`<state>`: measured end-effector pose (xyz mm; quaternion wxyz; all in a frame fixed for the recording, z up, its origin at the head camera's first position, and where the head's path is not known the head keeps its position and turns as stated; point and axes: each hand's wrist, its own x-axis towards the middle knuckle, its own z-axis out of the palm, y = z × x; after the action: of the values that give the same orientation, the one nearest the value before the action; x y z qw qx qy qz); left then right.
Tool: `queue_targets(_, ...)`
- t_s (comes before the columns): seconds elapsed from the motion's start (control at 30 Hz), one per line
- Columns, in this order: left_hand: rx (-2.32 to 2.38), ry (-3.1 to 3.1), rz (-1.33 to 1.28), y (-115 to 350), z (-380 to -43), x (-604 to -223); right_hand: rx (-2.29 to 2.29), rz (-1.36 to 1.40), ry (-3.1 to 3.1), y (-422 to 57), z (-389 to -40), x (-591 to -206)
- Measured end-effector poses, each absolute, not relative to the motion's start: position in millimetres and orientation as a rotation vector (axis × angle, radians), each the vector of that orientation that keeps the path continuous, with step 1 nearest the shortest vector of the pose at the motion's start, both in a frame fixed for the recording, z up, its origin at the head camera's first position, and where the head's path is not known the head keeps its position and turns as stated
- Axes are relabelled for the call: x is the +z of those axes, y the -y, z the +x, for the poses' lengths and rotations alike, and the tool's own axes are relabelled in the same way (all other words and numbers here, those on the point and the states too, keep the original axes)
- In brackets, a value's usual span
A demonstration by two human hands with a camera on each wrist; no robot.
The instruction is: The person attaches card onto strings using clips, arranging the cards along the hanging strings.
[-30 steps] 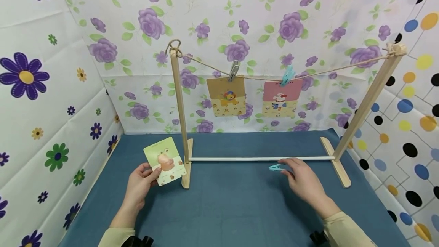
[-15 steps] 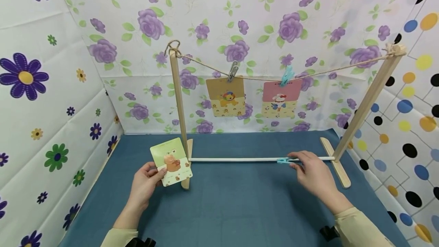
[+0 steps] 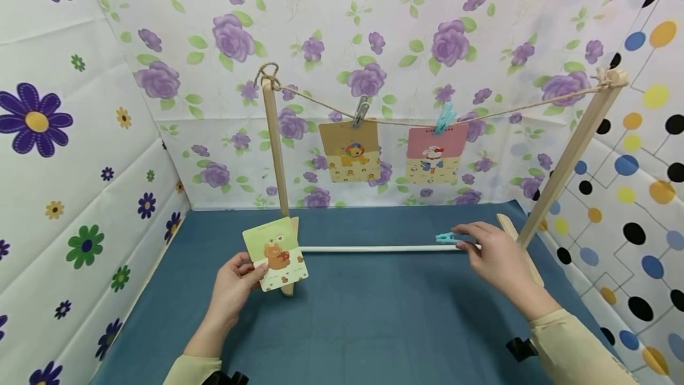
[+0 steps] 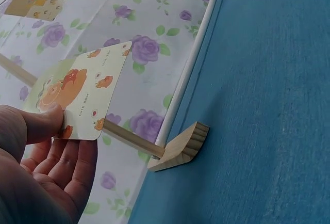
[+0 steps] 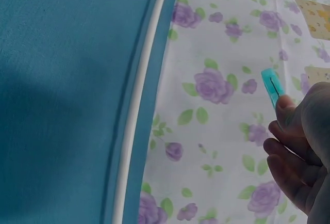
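Observation:
My left hand point(image 3: 233, 290) pinches a green and cream card point(image 3: 275, 254) with a bear picture by its lower left edge, thumb in front, beside the left post's foot. In the left wrist view the same card point(image 4: 85, 92) stands tilted above the fingers. My right hand point(image 3: 494, 257) pinches a light blue clothespin point(image 3: 447, 237) between thumb and fingertips, over the right part of the white rod point(image 3: 374, 249). The right wrist view shows this clothespin point(image 5: 272, 82) pointing away from the thumb. On the twine point(image 3: 497, 113) hang a brown lion card point(image 3: 350, 156) and a pink card point(image 3: 435, 156).
A grey clothespin point(image 3: 360, 111) grips the brown card and a blue clothespin point(image 3: 444, 119) the pink one. Wooden posts point(image 3: 275, 141) on flat feet carry the twine at both ends. Flowered cloth point(image 3: 214, 94) stands behind the blue tabletop point(image 3: 347, 325).
My left hand has brought the bear card a little to the right, in front of the left post. The right hand with its clothespin has moved right and up.

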<state>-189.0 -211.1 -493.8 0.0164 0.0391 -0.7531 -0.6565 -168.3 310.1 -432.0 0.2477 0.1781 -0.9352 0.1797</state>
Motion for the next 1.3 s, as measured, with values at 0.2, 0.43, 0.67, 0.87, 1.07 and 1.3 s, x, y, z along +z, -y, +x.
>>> queue_targets(0.2, -2.052, 2.328, 0.089, 206, -187, -491, 0.476, 0.488, 2.561, -311, -169, -427)
queue_targets(0.43, -2.077, 2.296, -0.008, 191, -183, -483, 0.454, 0.491, 2.531, -309, -169, -413)
queue_targets(0.67, -2.098, 2.283, -0.111, 165, -180, -475, 0.437, 0.517, 2.484, -312, -170, -400)
queue_targets(0.87, -2.181, 2.236, -0.21, 141, -180, -470, 0.398, 0.513, 2.436, -316, -173, -388)
queue_targets(1.07, -2.246, 2.178, -0.298, 119, -182, -465, 0.399, 0.53, 2.399, -326, -176, -378)
queue_targets(1.3, -2.292, 2.178, -0.406, 89, -185, -459, 0.368, 0.549, 2.332, -339, -177, -365)
